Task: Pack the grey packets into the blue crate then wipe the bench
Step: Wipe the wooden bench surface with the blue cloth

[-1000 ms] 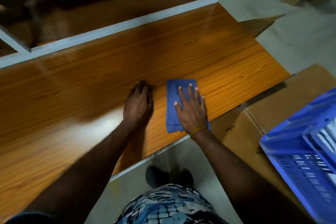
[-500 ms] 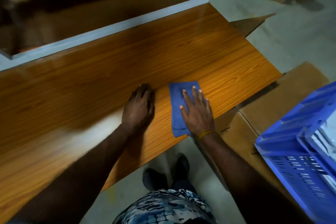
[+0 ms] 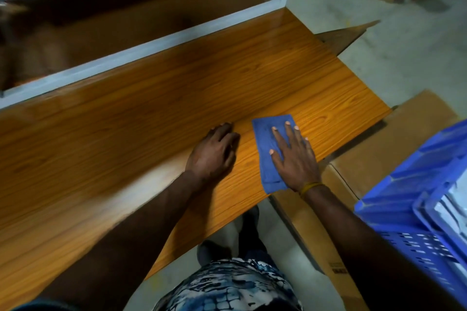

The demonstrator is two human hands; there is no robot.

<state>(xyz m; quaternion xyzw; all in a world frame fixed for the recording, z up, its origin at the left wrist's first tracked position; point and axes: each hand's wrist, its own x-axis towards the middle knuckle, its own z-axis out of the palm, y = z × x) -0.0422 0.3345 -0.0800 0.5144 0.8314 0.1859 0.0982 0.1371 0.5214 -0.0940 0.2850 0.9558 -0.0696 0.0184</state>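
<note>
Now wiping: pressing blue cloth flat onto bench with right hand, fingers spread; bracing left hand at 9 o'clock, holding nothing.

- cloth on bench, near its right end
- right hand flat on cloth; left hand on bench, at cloth's 9 o'clock
- crate at cloth's 4 o'clock — atop cardboard boxes

A warehouse packing area: concrete floor, cardboard cartons, blue plastic crate, wood-laminate bench.
</note>
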